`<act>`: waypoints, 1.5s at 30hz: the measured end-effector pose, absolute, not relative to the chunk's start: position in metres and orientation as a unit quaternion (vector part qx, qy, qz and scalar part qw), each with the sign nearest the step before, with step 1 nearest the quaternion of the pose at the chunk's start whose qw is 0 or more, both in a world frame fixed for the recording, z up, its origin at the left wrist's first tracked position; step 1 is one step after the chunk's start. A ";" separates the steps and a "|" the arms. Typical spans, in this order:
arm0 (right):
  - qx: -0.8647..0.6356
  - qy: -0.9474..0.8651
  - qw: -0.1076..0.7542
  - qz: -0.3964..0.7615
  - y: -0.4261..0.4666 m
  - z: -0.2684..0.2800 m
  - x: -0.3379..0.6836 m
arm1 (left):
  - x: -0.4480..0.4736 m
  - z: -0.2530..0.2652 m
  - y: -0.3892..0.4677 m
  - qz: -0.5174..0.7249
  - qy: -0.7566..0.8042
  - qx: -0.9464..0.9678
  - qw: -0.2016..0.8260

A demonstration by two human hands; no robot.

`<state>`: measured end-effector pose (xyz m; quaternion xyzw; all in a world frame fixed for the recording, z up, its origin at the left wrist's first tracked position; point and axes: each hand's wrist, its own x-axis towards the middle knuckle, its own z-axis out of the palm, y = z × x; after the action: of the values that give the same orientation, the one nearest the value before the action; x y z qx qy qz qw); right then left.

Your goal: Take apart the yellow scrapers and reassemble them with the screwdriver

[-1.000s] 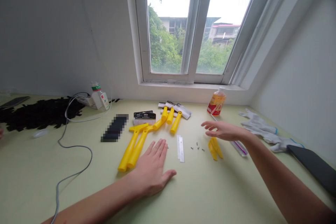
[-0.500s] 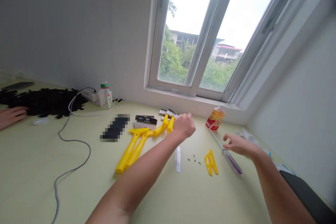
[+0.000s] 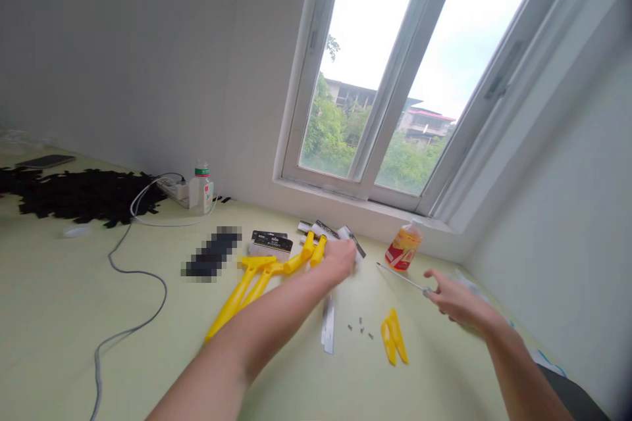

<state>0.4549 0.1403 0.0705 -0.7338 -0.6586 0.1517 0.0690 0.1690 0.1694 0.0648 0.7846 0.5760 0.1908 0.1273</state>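
My left hand is curled, knuckles up, beside the yellow handle parts and some packaged pieces with black-and-white cards; its fingertips are hidden. The screwdriver is held in my right hand, its shaft pointing left toward the orange bottle and its handle mostly covered by the palm. Flat pale strips lie below my left hand. Several small screws are scattered between the strips and two yellow plastic pieces.
Longer yellow scraper handles lie left of my left forearm, near a carded pack. Farther left are a grey cable, a clear bottle, a power strip and a heap of black strips. A window stands behind the table.
My right hand has closed on the screwdriver, which lay on the table before, and swung it slightly. My left hand has drawn back a little, uncovering a card. Another person's hand has left view.
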 end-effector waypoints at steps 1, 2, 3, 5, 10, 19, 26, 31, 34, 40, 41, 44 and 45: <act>-0.728 -0.666 0.098 0.133 0.137 0.080 0.456 | 0.167 0.067 0.164 0.199 0.566 0.791 0.119; -0.720 -0.672 0.136 0.107 0.133 0.089 0.455 | 0.165 0.069 0.156 0.210 0.554 0.798 0.110; -0.713 -0.673 0.182 0.077 0.129 0.097 0.453 | 0.161 0.070 0.148 0.224 0.541 0.804 0.100; -0.691 -0.664 0.283 0.041 0.121 0.110 0.441 | 0.153 0.072 0.128 0.260 0.518 0.810 0.089; -0.584 -0.599 0.477 0.269 0.107 0.112 0.377 | 0.137 0.063 0.094 0.456 0.457 0.732 0.217; -0.458 -0.597 0.521 0.403 0.098 0.107 0.341 | 0.138 0.043 0.087 0.547 0.360 0.636 0.408; -0.505 -0.619 0.477 0.365 0.095 0.110 0.345 | 0.140 0.031 0.089 0.544 0.375 0.639 0.395; -0.516 -0.629 0.450 0.368 0.095 0.108 0.343 | 0.138 0.034 0.088 0.545 0.371 0.645 0.386; -0.509 -0.623 0.454 0.382 0.095 0.107 0.341 | 0.137 0.038 0.086 0.543 0.364 0.639 0.406; -0.499 -0.606 0.485 0.384 0.092 0.108 0.335 | 0.135 0.045 0.089 0.557 0.303 0.597 0.491; -0.500 -0.605 0.487 0.384 0.092 0.108 0.334 | 0.134 0.046 0.091 0.553 0.301 0.594 0.501; -0.509 -0.601 0.486 0.379 0.090 0.109 0.334 | 0.128 0.050 0.096 0.534 0.312 0.615 0.490; -0.512 -0.600 0.486 0.376 0.090 0.110 0.334 | 0.126 0.051 0.098 0.526 0.312 0.629 0.481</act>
<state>0.3344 0.0902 0.1096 -0.5123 -0.5999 0.3761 0.4861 0.1255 0.0978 0.0513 0.6289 0.3117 0.5256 0.4808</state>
